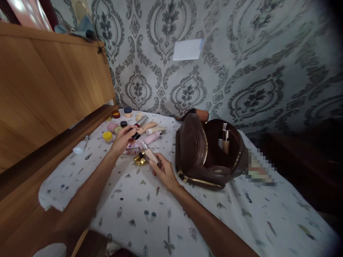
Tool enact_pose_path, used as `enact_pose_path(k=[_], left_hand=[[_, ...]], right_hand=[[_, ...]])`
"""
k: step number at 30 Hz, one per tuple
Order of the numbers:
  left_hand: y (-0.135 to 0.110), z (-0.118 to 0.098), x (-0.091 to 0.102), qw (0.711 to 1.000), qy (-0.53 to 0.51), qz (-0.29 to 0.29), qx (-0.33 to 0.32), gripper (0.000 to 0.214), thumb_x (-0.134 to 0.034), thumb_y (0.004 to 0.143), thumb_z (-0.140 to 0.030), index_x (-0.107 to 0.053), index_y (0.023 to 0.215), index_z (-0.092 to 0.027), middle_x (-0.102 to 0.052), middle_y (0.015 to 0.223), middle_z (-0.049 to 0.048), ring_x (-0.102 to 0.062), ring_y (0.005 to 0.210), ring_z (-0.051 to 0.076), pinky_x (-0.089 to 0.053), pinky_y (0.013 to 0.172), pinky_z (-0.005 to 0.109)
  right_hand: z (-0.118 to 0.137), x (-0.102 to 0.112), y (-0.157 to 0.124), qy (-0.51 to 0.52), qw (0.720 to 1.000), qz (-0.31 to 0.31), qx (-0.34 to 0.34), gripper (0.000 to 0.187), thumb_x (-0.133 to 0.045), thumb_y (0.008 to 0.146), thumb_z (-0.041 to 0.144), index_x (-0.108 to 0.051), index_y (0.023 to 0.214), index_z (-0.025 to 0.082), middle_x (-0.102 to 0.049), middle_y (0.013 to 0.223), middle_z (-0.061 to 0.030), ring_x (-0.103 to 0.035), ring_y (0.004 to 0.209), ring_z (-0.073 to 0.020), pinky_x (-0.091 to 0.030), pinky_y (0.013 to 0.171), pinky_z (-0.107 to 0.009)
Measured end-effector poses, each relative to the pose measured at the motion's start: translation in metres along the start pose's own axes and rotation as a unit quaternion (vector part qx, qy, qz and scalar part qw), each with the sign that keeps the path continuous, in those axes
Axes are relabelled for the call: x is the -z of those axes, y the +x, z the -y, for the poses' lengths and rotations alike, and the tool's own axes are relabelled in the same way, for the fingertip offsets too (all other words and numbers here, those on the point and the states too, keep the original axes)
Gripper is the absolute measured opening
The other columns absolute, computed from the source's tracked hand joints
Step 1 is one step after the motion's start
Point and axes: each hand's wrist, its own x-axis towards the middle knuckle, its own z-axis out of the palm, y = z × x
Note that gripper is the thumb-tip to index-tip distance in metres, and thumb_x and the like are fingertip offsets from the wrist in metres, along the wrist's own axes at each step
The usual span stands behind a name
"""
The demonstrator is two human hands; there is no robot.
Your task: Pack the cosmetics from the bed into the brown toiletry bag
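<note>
In my right hand (164, 170) is a slim beige foundation bottle (151, 154), tilted, with its clear and silvery neck uncovered and pointing up and left. My left hand (123, 138) pinches a small black cap (136, 136), a short way apart from the bottle's neck. Just below the bottle's top sits a shiny gold item (139, 159) on the cloth. Pink tubes (152, 137) lie behind my hands. To the right stands an unzipped brown cosmetic bag (190, 150), with a beige bottle with a silvery top (225, 142) inside it.
Around my left hand are a yellow-lidded jar (108, 136), a dark-lidded jar (128, 112) and several tubes. A pale blue bottle (80, 146) lies near the left edge of the patterned cloth (150, 228). A wooden panel (53, 78) rises at left; a patterned wall stands behind.
</note>
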Motion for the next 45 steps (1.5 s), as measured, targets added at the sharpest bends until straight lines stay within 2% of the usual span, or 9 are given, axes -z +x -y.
enact_pose_path(k=[6,14,23,26,29,33,37,42,45], left_hand=[[-0.003,0.003,0.000,0.993,-0.052,0.077,0.067,0.042,-0.082,0.068,-0.051,-0.072,0.093,-0.018,-0.057,0.076,-0.0019,-0.049,0.058,0.007,-0.039,0.047,0.016],[-0.010,0.005,-0.011,0.987,-0.001,0.134,0.087,0.047,-0.083,0.067,-0.050,-0.071,0.098,-0.017,-0.056,0.078,-0.0013,-0.052,0.060,0.007,-0.044,0.050,0.017],[-0.018,0.006,-0.021,0.981,0.088,0.163,0.055,0.036,-0.077,0.074,-0.045,-0.067,0.096,-0.017,-0.052,0.063,-0.0049,-0.045,0.048,0.006,-0.032,0.044,0.018],[-0.019,0.005,-0.026,0.981,0.090,0.161,0.052,0.034,-0.077,0.072,-0.043,-0.066,0.091,-0.018,-0.051,0.060,-0.0061,-0.044,0.046,0.007,-0.033,0.045,0.019],[-0.020,0.007,-0.028,0.984,0.072,0.152,0.049,0.036,-0.077,0.073,-0.044,-0.066,0.095,-0.018,-0.054,0.062,-0.0058,-0.045,0.047,0.007,-0.035,0.046,0.020],[-0.024,0.016,-0.033,0.986,-0.011,0.163,0.024,0.049,-0.078,0.073,-0.044,-0.062,0.114,-0.021,-0.060,0.077,-0.0031,-0.057,0.063,0.011,-0.044,0.057,0.022],[-0.027,0.026,-0.039,0.976,-0.080,0.198,0.051,0.068,-0.084,0.069,-0.036,-0.052,0.128,-0.025,-0.068,0.094,0.0021,-0.065,0.085,0.017,-0.050,0.076,0.028],[-0.029,0.030,-0.043,0.959,-0.069,0.260,0.086,0.062,-0.083,0.069,-0.037,-0.057,0.124,-0.021,-0.068,0.100,0.0059,-0.063,0.063,0.013,-0.051,0.062,0.028],[-0.031,0.030,-0.044,0.959,-0.060,0.259,0.097,0.055,-0.081,0.070,-0.039,-0.060,0.116,-0.019,-0.068,0.095,0.0046,-0.061,0.055,0.012,-0.049,0.053,0.027]], right_hand=[[0.001,0.001,-0.001,-0.012,1.000,-0.010,0.002,0.041,-0.051,0.090,0.057,-0.058,0.101,0.018,-0.047,0.065,0.0047,-0.047,0.049,-0.0104,-0.036,0.046,-0.023],[0.002,0.002,-0.002,-0.005,1.000,-0.017,0.004,0.038,-0.051,0.090,0.056,-0.058,0.099,0.019,-0.046,0.063,0.0054,-0.048,0.050,-0.0113,-0.038,0.046,-0.023],[-0.005,0.003,-0.003,-0.089,0.993,-0.060,0.051,0.034,-0.047,0.092,0.050,-0.058,0.099,0.019,-0.047,0.065,0.0042,-0.045,0.057,-0.0134,-0.035,0.053,-0.025],[-0.006,0.003,-0.002,-0.075,0.994,-0.056,0.048,0.034,-0.048,0.092,0.050,-0.058,0.101,0.019,-0.049,0.068,0.0033,-0.046,0.058,-0.0138,-0.036,0.053,-0.025],[-0.006,0.002,-0.001,-0.031,0.998,-0.038,0.030,0.035,-0.049,0.092,0.052,-0.057,0.103,0.019,-0.048,0.066,0.0039,-0.047,0.055,-0.0134,-0.036,0.049,-0.024],[-0.005,0.002,-0.001,0.026,0.999,-0.032,0.029,0.039,-0.048,0.093,0.056,-0.054,0.107,0.020,-0.048,0.062,0.0052,-0.048,0.053,-0.0133,-0.039,0.050,-0.025],[-0.007,0.003,0.000,0.076,0.996,-0.045,0.021,0.039,-0.047,0.093,0.060,-0.053,0.103,0.023,-0.051,0.061,0.0056,-0.051,0.051,-0.0131,-0.042,0.048,-0.024],[-0.010,0.002,0.005,0.116,0.991,-0.056,-0.020,0.049,-0.041,0.089,0.073,-0.050,0.092,0.025,-0.060,0.073,0.0010,-0.054,0.050,-0.0131,-0.040,0.041,-0.024],[-0.010,0.001,0.006,0.115,0.992,-0.042,-0.020,0.056,-0.037,0.089,0.076,-0.054,0.093,0.023,-0.063,0.078,-0.0022,-0.057,0.054,-0.0145,-0.041,0.041,-0.025]])
